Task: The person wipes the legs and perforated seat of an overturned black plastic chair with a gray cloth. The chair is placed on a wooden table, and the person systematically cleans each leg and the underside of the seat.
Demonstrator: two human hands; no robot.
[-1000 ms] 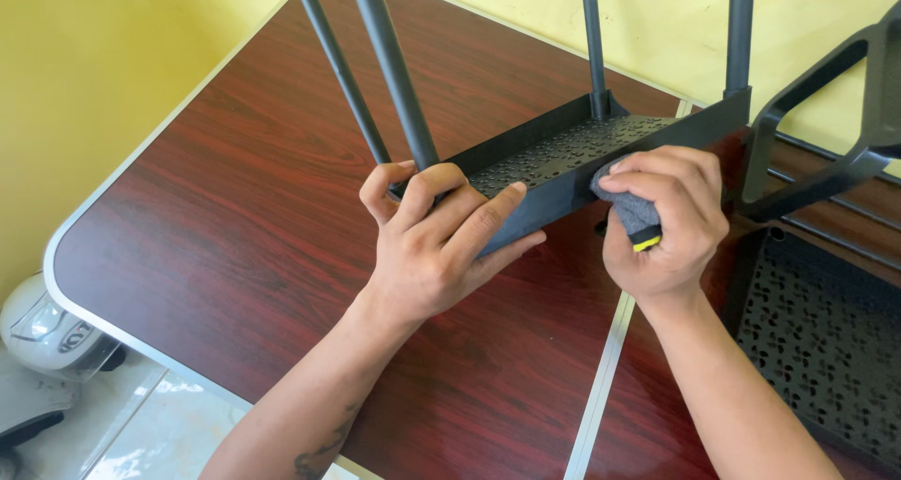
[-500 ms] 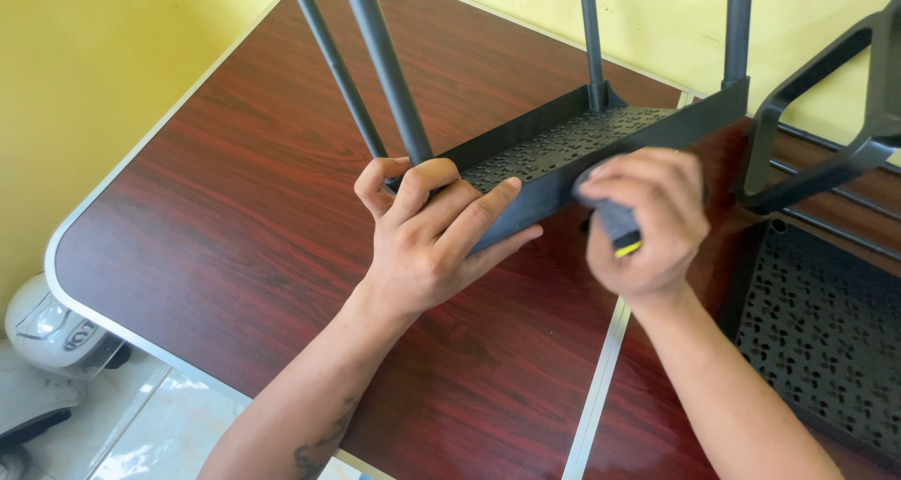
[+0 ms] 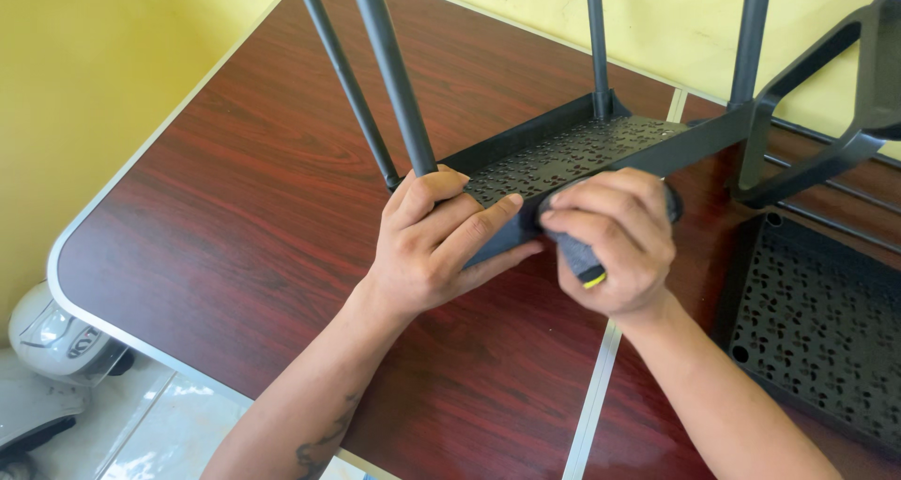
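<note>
A black perforated rack shelf (image 3: 572, 152) with four dark upright poles (image 3: 392, 72) stands on the red-brown wood-grain table (image 3: 253, 208). My left hand (image 3: 441, 241) grips the shelf's near left corner at the base of a pole. My right hand (image 3: 610, 241) is closed around a grey cloth with a yellow edge (image 3: 582, 259) and presses it against the shelf's front wall, right beside my left fingers.
A second black perforated shelf (image 3: 817, 330) lies flat at the right. A black frame piece (image 3: 826, 95) leans at the upper right near the yellow wall. A metal seam (image 3: 591, 405) runs across the table. Below the table's left edge is a white helmet (image 3: 52, 335) on the tiled floor.
My right hand with the cloth has slid left along the shelf's front wall, toward my left hand. The shelf has shifted slightly. My left hand keeps its grip.
</note>
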